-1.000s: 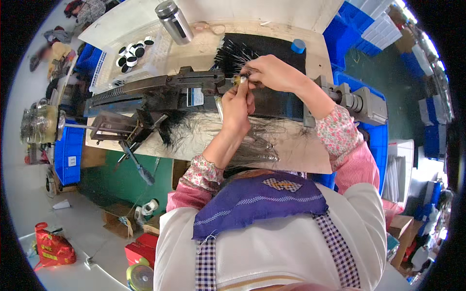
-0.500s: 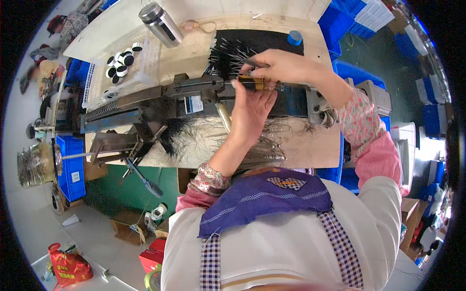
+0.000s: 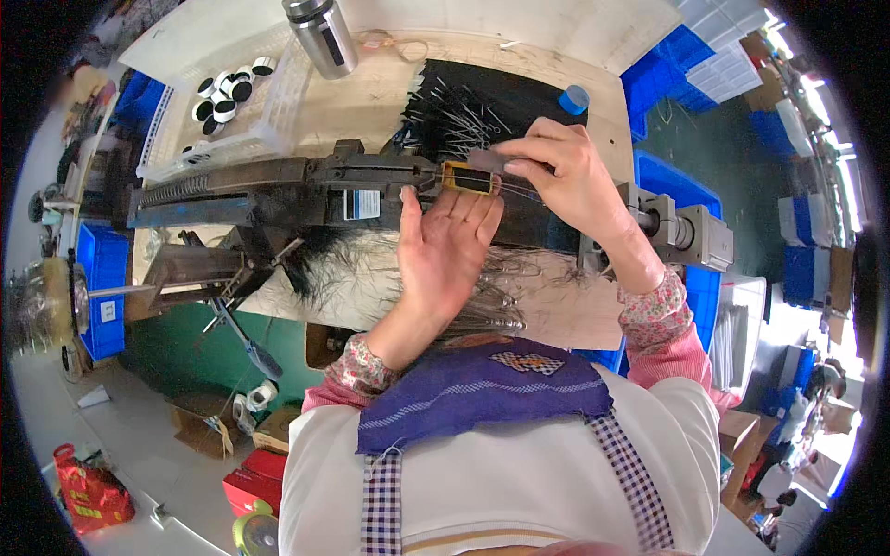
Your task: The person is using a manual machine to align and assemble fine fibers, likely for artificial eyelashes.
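Observation:
My left hand (image 3: 445, 246) lies palm up at the machine's front side. Its fingers are stretched out, and their tips touch a small yellow-framed part (image 3: 448, 176) with a dark middle. Just to the right, my right hand (image 3: 570, 176) pinches a small flat grey-brown piece (image 3: 485, 159) between thumb and fingers, close above the yellow part. Thin metal wires run rightward from the yellow part beneath my right fingers. The long dark metal bench machine (image 3: 315, 171) passes under both hands. Behind them, many thin metal wires (image 3: 454, 116) lie on a black cloth (image 3: 519, 91).
At the back left, a clear plastic basket (image 3: 278, 130) holds several black-and-white rolls (image 3: 224, 109). A steel flask (image 3: 324, 42) and a blue tape roll (image 3: 574, 99) stand at the back. Dark bristles (image 3: 320, 264) and wire loops (image 3: 501, 306) lie along the front. A cylindrical machine end (image 3: 691, 236) juts out right.
My left hand has opened out, thumb away from the yellow part. My right hand has drawn back rightward and lower, still pinching the flat piece. The whole view has shifted slightly.

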Action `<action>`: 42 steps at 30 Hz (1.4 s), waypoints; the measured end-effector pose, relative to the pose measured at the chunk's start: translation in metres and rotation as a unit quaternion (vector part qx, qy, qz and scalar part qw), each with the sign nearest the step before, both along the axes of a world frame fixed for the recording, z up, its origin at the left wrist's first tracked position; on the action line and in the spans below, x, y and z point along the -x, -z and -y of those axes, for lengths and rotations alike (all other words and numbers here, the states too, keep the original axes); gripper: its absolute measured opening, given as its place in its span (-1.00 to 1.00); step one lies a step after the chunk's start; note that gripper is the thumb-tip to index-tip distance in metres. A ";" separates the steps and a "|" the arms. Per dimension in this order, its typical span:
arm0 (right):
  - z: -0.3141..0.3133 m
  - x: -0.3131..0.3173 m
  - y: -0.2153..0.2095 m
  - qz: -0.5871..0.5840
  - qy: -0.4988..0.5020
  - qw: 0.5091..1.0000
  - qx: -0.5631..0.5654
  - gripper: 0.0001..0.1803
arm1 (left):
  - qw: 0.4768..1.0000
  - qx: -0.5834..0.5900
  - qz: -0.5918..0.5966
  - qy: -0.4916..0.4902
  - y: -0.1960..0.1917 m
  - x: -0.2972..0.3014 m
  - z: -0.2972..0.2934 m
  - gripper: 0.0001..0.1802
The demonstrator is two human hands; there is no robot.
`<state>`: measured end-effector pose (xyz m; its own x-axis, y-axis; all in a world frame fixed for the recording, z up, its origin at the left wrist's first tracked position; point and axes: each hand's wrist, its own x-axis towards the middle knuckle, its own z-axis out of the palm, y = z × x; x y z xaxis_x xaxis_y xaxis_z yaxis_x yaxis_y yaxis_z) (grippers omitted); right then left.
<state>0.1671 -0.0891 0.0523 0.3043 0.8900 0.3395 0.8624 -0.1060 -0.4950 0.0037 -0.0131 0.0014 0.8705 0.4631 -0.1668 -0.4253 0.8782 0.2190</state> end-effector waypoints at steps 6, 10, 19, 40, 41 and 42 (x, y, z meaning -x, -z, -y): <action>-0.013 0.011 0.007 0.028 -0.053 0.998 -0.021 -0.85 | 0.999 -0.043 -0.005 -0.007 0.003 -0.001 0.002 -0.22; -0.006 0.007 0.004 0.052 -0.062 0.997 -0.019 -0.85 | 0.998 -0.062 -0.026 0.005 0.000 0.001 -0.003 -0.24; 0.000 0.029 0.007 0.151 -0.082 0.980 -0.099 -0.78 | 1.000 -0.010 -0.022 0.018 -0.003 0.001 -0.005 -0.25; -0.012 -0.007 -0.003 0.009 -0.069 0.997 -0.035 -0.84 | 0.993 -0.105 -0.045 0.024 -0.003 0.008 -0.010 -0.25; -0.007 -0.005 -0.012 0.026 -0.039 0.994 -0.094 -0.82 | 0.994 -0.096 -0.043 0.008 -0.001 0.008 -0.011 -0.27; -0.001 0.006 -0.028 0.002 0.001 0.998 -0.056 -0.81 | 0.995 -0.085 -0.044 -0.013 0.002 0.010 -0.009 -0.27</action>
